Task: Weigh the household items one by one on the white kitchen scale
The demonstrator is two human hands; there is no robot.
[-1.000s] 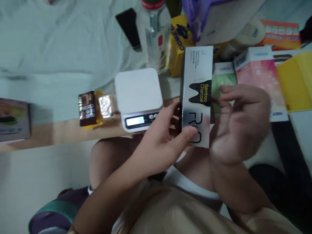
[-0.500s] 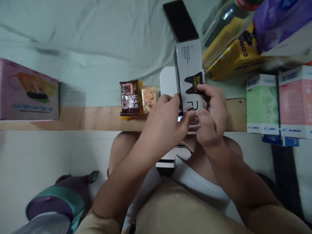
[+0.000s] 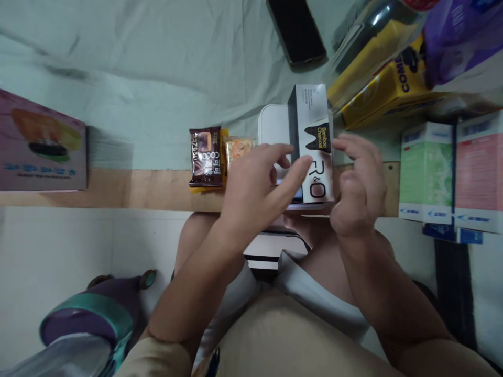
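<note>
A long white and black box (image 3: 310, 112) with "Bamboo Charcoal" printing rests on a white flat device (image 3: 273, 123) with rounded corners, its long side pointing away from me. My left hand (image 3: 259, 183) is at the box's left side, thumb and fingers apart, the thumb tip over its left edge. On the right side, my right hand (image 3: 359, 183) is beside the box with fingers loosely curled and apart, nothing in them. Left of the device lie a brown cocoa snack packet (image 3: 206, 157) and a clear-wrapped snack (image 3: 239, 151).
A black phone (image 3: 296, 34) lies beyond the box on the green cloth. To the right are a dark bottle (image 3: 373, 36), a yellow box (image 3: 387, 89), a purple pack (image 3: 459, 42), and green (image 3: 426, 175) and pink cartons (image 3: 479, 173). A pink box (image 3: 43, 152) stands at left.
The box has come down toward me, away from the phone it overlapped. Both hands have let go of it, their fingers opening and drawing apart.
</note>
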